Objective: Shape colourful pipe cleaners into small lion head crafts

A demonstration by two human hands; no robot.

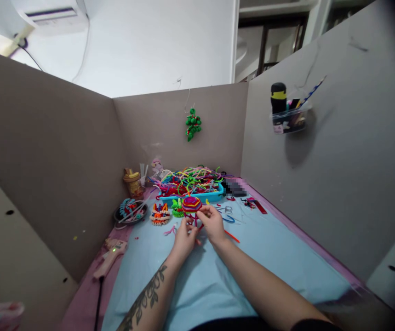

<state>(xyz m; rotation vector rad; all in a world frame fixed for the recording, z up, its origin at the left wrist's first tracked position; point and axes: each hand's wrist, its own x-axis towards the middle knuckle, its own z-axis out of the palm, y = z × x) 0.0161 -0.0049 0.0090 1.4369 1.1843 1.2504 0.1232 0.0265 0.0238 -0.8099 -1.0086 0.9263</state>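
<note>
Striped dome (192, 205) held in both hands over a blue cloth (269, 271)

Grey panels (152, 126) enclose the work surface at left, right and far side. Within them the blue cloth covers most of the middle, its edges bordered by pink covering (80, 305). At the far end sits a blue tray (211, 196) heaped with many-coloured fuzzy stems (197, 175).

Near the middle of the cloth, the right hand (211, 223) pinches the dome's right lower edge; the left hand (185, 236) grasps it from below, among magenta strands, though which strand it grips is too small to tell. The dome is raised, on the near side of the tray.

Along the left side lie a pink glue gun (109, 259) with a lit green light and, farther off, a dark bowl (141, 216) of small pieces. Between bowl and hands stands an orange-and-cream figure (160, 215); a smaller green figure (176, 209) is just behind the dome. Right of the hands are scissors (228, 209) and an orange-red stem (232, 236).
</note>
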